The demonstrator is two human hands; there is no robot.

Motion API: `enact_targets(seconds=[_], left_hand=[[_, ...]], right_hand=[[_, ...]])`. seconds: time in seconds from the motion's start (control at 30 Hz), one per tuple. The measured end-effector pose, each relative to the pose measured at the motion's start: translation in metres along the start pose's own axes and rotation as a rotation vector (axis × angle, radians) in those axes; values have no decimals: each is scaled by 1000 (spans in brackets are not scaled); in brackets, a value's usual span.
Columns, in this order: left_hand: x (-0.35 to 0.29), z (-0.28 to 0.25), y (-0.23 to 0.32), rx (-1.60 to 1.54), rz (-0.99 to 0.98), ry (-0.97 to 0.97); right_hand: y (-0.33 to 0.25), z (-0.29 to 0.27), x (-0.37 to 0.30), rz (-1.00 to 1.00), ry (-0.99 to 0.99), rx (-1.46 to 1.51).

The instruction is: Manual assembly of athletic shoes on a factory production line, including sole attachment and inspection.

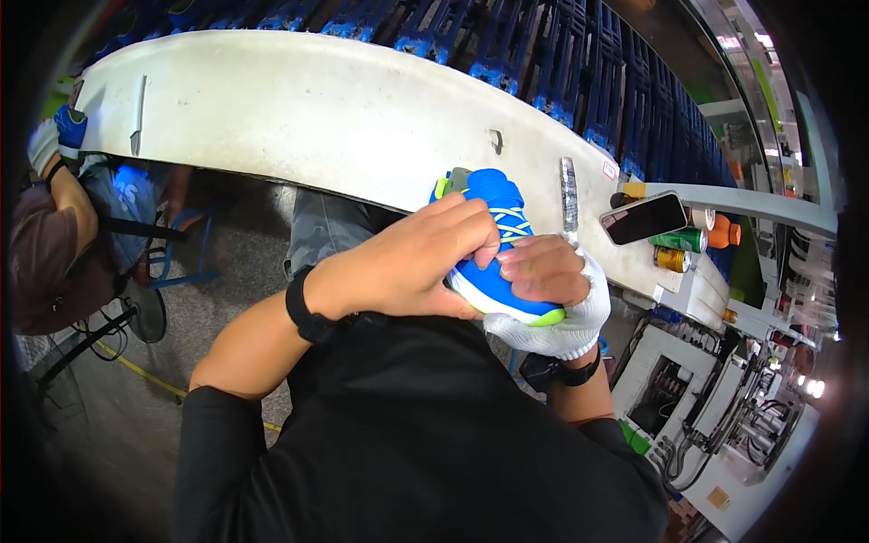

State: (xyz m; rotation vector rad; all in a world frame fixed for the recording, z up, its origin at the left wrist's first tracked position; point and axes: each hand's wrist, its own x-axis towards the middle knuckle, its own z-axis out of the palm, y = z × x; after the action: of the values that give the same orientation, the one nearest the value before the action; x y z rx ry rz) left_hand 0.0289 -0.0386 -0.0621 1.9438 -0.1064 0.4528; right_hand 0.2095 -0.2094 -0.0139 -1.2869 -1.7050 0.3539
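Close to my body, at the front edge of the white table, I hold a blue sneaker (489, 285) with yellow-green laces and a white sole with a lime toe. My bare left hand (421, 249) grips the shoe's side, its thumb low by the sole and its fingers over the upper near the laces. On the other side my right hand (557, 285), in a white glove that leaves the fingertips bare, curls round the toe end. Fingertips of both hands almost meet over the front of the upper. The palms' contact with the shoe is hidden.
On the white table (299, 100) lie a silver strip-like tool (568, 199) and a small dark clip (495, 140). A phone (644, 218), cans (672, 259) and an orange bottle (723, 232) sit at the right. Blue racks (507, 54) run behind. A co-worker's gloved hand (42, 147) is far left.
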Motion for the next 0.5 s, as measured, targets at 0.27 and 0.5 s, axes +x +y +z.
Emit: enact_targets(seconds=[0.27, 0.5], left_hand=[[-35, -2, -38, 465, -42, 209], [-35, -56, 9, 518, 231, 312]], right_hand=[[26, -1, -21, -7, 280, 228], [66, 17, -20, 568, 545, 610]])
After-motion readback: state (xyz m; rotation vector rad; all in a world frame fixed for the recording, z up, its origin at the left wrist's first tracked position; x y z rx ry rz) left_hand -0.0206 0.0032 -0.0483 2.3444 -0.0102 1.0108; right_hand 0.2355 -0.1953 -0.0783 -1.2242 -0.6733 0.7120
